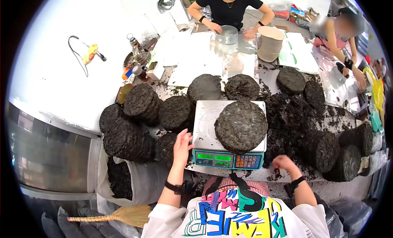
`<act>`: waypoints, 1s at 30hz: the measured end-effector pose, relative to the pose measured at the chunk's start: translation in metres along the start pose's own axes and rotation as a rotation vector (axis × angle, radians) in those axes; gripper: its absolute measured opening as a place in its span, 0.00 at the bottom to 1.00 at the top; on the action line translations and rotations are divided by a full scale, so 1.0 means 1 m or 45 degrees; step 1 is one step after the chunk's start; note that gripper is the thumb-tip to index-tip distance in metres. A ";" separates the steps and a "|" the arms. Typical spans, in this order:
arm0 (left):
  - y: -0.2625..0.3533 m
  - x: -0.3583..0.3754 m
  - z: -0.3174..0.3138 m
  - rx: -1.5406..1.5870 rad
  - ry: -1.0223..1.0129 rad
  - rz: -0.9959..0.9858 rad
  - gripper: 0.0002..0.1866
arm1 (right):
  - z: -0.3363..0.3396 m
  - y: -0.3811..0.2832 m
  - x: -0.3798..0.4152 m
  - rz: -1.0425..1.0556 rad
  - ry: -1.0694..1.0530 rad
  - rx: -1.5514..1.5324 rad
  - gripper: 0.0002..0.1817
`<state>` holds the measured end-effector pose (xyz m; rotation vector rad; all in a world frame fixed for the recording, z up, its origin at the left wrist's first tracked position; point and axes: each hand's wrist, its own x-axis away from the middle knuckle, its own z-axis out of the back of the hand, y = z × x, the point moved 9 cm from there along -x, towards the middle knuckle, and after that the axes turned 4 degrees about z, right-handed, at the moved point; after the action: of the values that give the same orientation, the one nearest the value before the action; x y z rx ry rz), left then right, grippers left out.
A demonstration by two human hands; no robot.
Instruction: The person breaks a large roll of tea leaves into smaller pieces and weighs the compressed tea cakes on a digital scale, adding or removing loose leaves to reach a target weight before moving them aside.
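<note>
A dark, flaky round cake (pixel 241 125), which looks like dried seaweed, lies on the steel pan (pixel 203 125) of a digital scale (pixel 227 159) with lit green displays. My left hand (pixel 182 146) is beside the pan's left edge, fingers apart, holding nothing. To the right of the scale, my right hand (pixel 284 162) hovers at the lower edge of the loose dark flakes (pixel 284 119). Its fingers are curled in and slightly blurred; whether anything small is between them is hidden. Stacks of similar cakes (pixel 141 103) stand left of and behind the scale.
More cakes (pixel 321 150) stand at the right. Behind are a clear round container (pixel 227 35), a tan cylinder (pixel 270 43) and plastic sheets. A person in black (pixel 227 10) sits opposite; another person's arm (pixel 337 53) reaches in at right. A white sack (pixel 143 182) and broom (pixel 127 215) are lower left.
</note>
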<state>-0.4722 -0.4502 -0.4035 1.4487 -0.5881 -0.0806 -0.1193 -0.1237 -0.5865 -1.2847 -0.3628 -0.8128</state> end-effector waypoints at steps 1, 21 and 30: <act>-0.001 -0.007 -0.017 -0.028 -0.060 0.021 0.23 | 0.009 -0.047 0.014 0.091 0.009 -0.339 0.14; -0.056 -0.051 -0.123 -0.009 -0.342 -0.113 0.40 | 0.010 -0.198 -0.021 0.421 0.368 -0.643 0.32; -0.021 -0.034 -0.141 0.526 -0.579 0.104 0.39 | 0.018 -0.245 0.029 0.709 0.863 0.184 0.34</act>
<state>-0.4355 -0.3124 -0.4360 1.8182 -1.0821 -0.2393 -0.2702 -0.1315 -0.3900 -0.8413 0.4567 -0.6736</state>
